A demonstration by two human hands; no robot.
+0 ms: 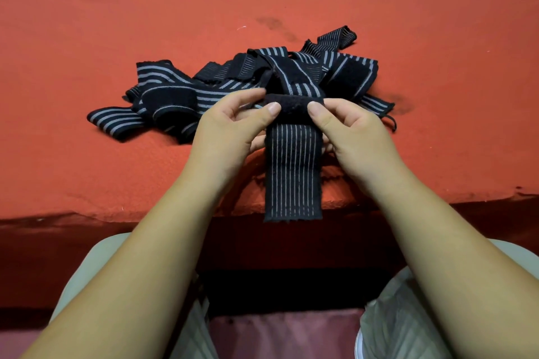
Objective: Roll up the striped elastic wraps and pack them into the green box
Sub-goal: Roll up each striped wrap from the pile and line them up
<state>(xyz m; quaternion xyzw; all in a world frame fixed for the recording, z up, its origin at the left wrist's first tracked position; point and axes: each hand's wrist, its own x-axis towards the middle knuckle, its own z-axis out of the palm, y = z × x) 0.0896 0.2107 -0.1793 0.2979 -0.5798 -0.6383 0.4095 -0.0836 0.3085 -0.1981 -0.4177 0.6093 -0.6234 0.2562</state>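
With the left hand (233,122) and right hand (350,128) both pinching the fuzzy end, probably its fastener patch, of a striped elastic wrap (293,166) hanging over the edge of the red table (116,23) before the pile (233,81), roll tightly with edges aligned

- The table (116,23) has a fuzzy orange-red cloth over it, kinda lumpy along the near edge.
- A pile of striped elastic wraps (221,81) sits mid-table, black with grey stripes, all tangled and overlapping.
- One wrap end (337,36) pokes out far right, and a flat end (113,121) trails off left.
- Dark smudges (277,26) mark the cloth just behind the pile.
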